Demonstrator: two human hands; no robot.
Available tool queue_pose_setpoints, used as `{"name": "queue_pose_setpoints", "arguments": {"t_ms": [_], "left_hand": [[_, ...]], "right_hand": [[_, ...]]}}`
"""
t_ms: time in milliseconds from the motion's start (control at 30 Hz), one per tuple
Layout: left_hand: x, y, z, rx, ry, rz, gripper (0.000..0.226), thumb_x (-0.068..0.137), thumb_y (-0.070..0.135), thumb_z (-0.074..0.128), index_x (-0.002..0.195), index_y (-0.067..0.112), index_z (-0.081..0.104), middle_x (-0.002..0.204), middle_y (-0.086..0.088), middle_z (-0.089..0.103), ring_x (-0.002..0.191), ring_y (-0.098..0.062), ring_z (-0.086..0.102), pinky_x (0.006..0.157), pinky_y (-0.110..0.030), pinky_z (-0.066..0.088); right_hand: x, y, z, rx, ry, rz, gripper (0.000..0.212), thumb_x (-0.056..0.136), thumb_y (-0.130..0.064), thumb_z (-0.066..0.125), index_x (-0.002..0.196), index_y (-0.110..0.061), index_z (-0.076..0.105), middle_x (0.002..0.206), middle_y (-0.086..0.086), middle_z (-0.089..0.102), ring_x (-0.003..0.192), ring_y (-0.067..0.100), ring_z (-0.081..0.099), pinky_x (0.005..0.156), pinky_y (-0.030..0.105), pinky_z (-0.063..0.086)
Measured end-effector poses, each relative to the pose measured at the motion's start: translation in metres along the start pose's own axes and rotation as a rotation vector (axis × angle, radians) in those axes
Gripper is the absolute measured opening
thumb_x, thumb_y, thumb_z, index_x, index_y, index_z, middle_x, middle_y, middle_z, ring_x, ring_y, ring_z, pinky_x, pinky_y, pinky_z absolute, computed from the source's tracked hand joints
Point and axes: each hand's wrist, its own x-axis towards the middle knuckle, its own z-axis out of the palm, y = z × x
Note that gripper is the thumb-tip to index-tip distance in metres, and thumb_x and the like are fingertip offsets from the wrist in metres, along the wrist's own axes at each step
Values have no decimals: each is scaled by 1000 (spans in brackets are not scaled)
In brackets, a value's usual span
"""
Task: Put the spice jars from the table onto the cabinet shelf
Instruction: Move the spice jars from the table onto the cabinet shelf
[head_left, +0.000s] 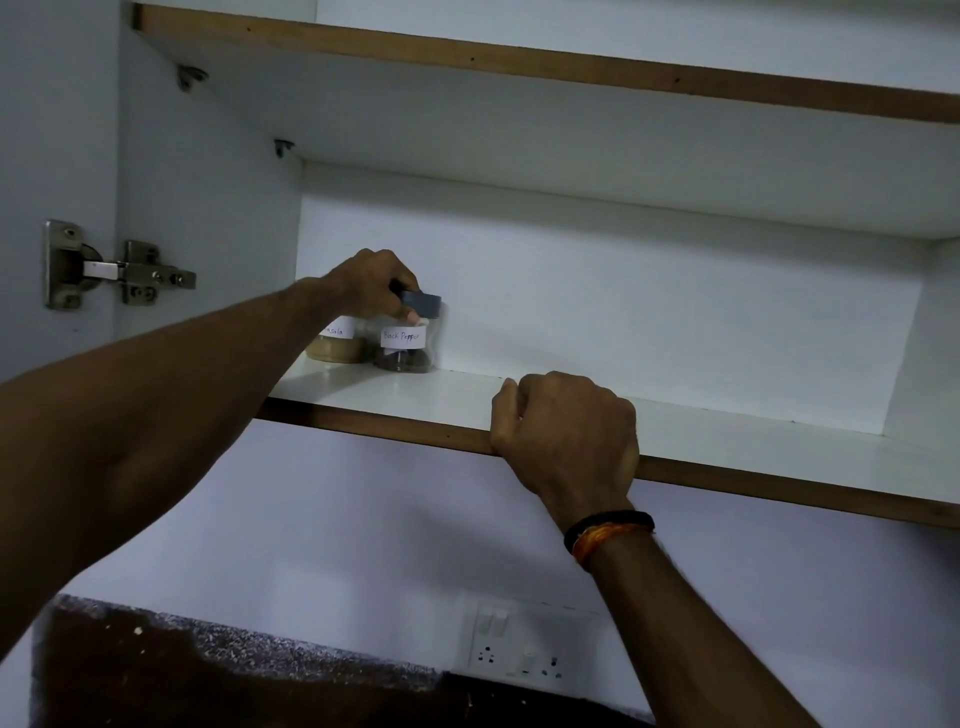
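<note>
Right hand (566, 431) curls over the cabinet shelf (727, 431) front edge, gripping it | left hand (371, 283) pinches the black pepper jar (408, 338) by its blue lid, jar standing on the shelf beside a masala jar (337, 340) under the wrist | step: placing | next: likely release, withdraw, fetch another.

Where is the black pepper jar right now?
In the head view, the black pepper jar stands at the back left of the cabinet shelf, right beside the masala jar. The left hand grips its lid.
</note>
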Motion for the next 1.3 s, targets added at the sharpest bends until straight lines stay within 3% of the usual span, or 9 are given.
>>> {"name": "queue_pose_setpoints", "arguments": {"t_ms": [133, 267, 433, 700, 833, 967, 1033, 1167, 1300], "left_hand": [[-3, 1, 0, 15, 1, -9, 33, 84, 26, 78, 110, 7, 74, 100, -7, 74, 89, -24, 64, 67, -28, 43], [-13, 15, 2, 31, 41, -47, 40, 85, 22, 76, 123, 8, 69, 121, -10, 70, 109, -28, 63, 90, -36, 47], [-37, 30, -2, 37, 43, -97, 61, 86, 25, 75, 141, 12, 52, 148, -11, 49, 137, -30, 43, 114, -42, 32], [-100, 70, -20, 7, 28, 17, 56, 91, 29, 70, 142, 13, 52, 148, -8, 50, 136, -27, 44, 110, -34, 32], [-143, 86, -14, -97, 8, 77, 57, 90, 38, 70, 141, 18, 54, 148, -1, 52, 135, -18, 48, 106, -25, 34], [-191, 103, 4, -143, 31, 81, 56, 89, 43, 69, 139, 21, 54, 143, 0, 56, 129, -17, 52, 106, -32, 43], [-212, 111, 12, -158, 54, 103, 55, 90, 39, 69, 138, 17, 55, 140, -5, 58, 127, -20, 53, 106, -35, 44], [-248, 122, 32, -96, 138, 164, 52, 89, 37, 65, 135, 14, 57, 138, -11, 57, 129, -28, 49, 111, -45, 38], [-281, 135, 63, -94, 159, 150, 59, 89, 37, 62, 142, 12, 51, 153, -12, 44, 148, -33, 27, 120, -46, 22]], "right_hand": [[0, 1, 1, -13, 11, -16, 42, 83, -33, 53, 47, -21, 36, 42, -7, 34, 38, 13, 27, 50, 19, 8], [0, 1, 0, 10, -1, -15, 41, 80, -28, 56, 46, -20, 35, 42, -3, 39, 39, 16, 28, 50, 22, 8], [2, 2, -4, -33, -158, 32, 40, 89, -37, 45, 55, -17, 46, 52, -1, 42, 49, 20, 39, 50, 27, 13], [2, -3, -17, -15, -305, 68, 45, 97, -40, 37, 67, -14, 57, 66, 3, 50, 61, 25, 44, 61, 31, 29], [-11, -2, -19, -121, -334, -117, 42, 97, -18, 29, 68, -11, 58, 62, 8, 56, 52, 26, 42, 57, 32, 28], [-31, -4, -28, -185, -318, -196, 42, 98, -12, 24, 84, -8, 64, 61, 10, 58, 51, 26, 49, 60, 34, 31], [-39, -11, -33, -97, -257, -103, 37, 101, -24, 34, 86, -11, 66, 73, 10, 66, 64, 32, 56, 69, 39, 36], [-70, -20, -38, 13, -229, -91, 54, 87, -32, 49, 136, -10, 53, 129, 14, 61, 119, 35, 54, 109, 51, 32], [-105, -33, -55, 101, -278, -38, 72, 81, -23, 54, 151, -14, 39, 156, 18, 36, 144, 38, 33, 112, 54, 32]]}}
